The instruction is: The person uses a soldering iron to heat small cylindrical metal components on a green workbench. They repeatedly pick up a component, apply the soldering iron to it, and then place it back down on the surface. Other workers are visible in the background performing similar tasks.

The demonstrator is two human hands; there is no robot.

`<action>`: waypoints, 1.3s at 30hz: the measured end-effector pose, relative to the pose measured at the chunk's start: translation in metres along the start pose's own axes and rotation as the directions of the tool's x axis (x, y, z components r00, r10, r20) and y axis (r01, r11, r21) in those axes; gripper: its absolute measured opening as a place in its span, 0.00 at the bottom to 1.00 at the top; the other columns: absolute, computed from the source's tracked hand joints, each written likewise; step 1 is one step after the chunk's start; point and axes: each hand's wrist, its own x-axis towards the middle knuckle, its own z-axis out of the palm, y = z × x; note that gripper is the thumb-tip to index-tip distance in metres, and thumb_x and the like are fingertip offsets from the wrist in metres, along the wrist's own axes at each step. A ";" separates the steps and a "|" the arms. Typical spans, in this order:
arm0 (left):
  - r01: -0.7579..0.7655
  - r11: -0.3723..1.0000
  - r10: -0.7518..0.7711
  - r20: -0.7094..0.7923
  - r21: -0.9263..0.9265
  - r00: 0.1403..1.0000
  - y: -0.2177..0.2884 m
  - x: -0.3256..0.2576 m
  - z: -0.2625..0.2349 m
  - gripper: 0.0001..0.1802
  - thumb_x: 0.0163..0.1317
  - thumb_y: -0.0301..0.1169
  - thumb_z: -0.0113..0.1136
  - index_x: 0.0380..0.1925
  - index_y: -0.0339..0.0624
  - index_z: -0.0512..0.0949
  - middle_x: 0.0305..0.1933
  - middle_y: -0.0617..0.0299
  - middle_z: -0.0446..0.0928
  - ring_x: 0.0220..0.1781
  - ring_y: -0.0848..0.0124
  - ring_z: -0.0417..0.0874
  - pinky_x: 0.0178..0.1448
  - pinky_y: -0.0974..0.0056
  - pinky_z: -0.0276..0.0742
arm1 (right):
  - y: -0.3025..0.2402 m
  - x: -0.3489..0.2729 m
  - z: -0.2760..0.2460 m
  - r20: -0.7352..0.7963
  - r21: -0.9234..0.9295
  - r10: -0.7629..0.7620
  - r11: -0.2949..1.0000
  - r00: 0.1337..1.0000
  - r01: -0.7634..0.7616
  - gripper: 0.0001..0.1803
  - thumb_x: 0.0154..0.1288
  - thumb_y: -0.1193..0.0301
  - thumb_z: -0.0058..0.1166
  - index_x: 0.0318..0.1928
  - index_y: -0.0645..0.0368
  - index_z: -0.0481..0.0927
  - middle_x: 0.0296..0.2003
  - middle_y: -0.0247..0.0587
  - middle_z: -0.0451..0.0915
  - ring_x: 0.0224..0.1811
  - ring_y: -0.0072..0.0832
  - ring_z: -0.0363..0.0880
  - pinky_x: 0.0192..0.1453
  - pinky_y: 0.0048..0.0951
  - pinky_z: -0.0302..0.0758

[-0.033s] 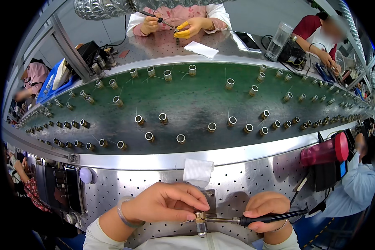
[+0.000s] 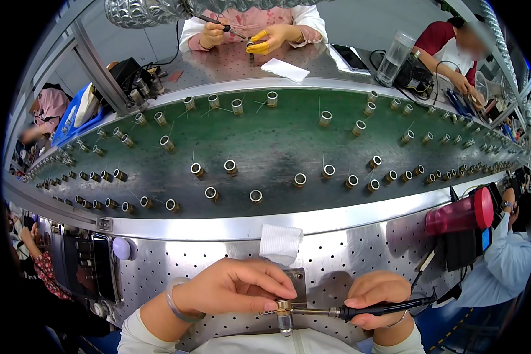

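Note:
My left hand (image 2: 242, 288) is closed, thumb and fingertips pinching the upper end of a small shiny metal cylinder (image 2: 285, 322) low in the middle. A brass-coloured band shows near the cylinder's top; fine detail there is too small to tell. My right hand (image 2: 379, 298) is wrapped round the black handle of a soldering iron (image 2: 342, 312). The iron lies roughly level, its metal shaft pointing left and its tip at the upper part of the cylinder. Behind the cylinder lies a small dark metal plate (image 2: 298, 284), partly hidden by my left hand.
A white ribbed cloth (image 2: 281, 243) lies on the perforated metal bench (image 2: 177, 255). Beyond it runs a green conveyor belt (image 2: 283, 141) carrying many small metal cylinders. A pink-red cup (image 2: 454, 213) stands right, a purple-topped object (image 2: 123, 248) left. Across the belt a co-worker holds a soldering iron.
My hands, the soldering iron and the cylinder show no visible movement. At the far right, a co-worker's hand and forearm have shifted slightly.

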 end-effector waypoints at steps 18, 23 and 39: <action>0.075 0.997 -0.075 0.005 0.020 0.997 0.002 0.001 0.000 0.17 0.58 0.14 0.61 0.49 0.33 0.79 0.52 0.55 0.75 0.51 0.70 0.79 0.56 0.67 0.77 | -0.004 0.001 0.001 -0.043 -0.023 0.014 1.000 0.999 -0.015 0.12 0.45 0.79 0.68 0.33 0.70 0.82 0.22 0.49 0.80 0.20 0.36 0.78 0.25 0.28 0.73; 0.064 0.996 -0.064 0.000 0.063 0.998 -0.002 0.003 -0.004 0.19 0.55 0.16 0.65 0.49 0.32 0.80 0.51 0.52 0.76 0.50 0.68 0.79 0.53 0.67 0.76 | 0.003 -0.011 -0.005 -0.160 0.084 0.042 0.996 0.986 -0.029 0.11 0.47 0.77 0.68 0.32 0.70 0.83 0.24 0.48 0.81 0.21 0.33 0.78 0.26 0.27 0.73; 0.036 0.997 -0.039 0.046 0.067 0.998 -0.005 0.004 -0.005 0.15 0.62 0.20 0.60 0.50 0.34 0.79 0.46 0.59 0.77 0.47 0.74 0.77 0.49 0.71 0.72 | 0.002 -0.008 0.000 -0.058 0.081 0.090 0.993 0.994 -0.085 0.13 0.46 0.78 0.69 0.34 0.69 0.82 0.25 0.49 0.81 0.23 0.34 0.79 0.29 0.28 0.75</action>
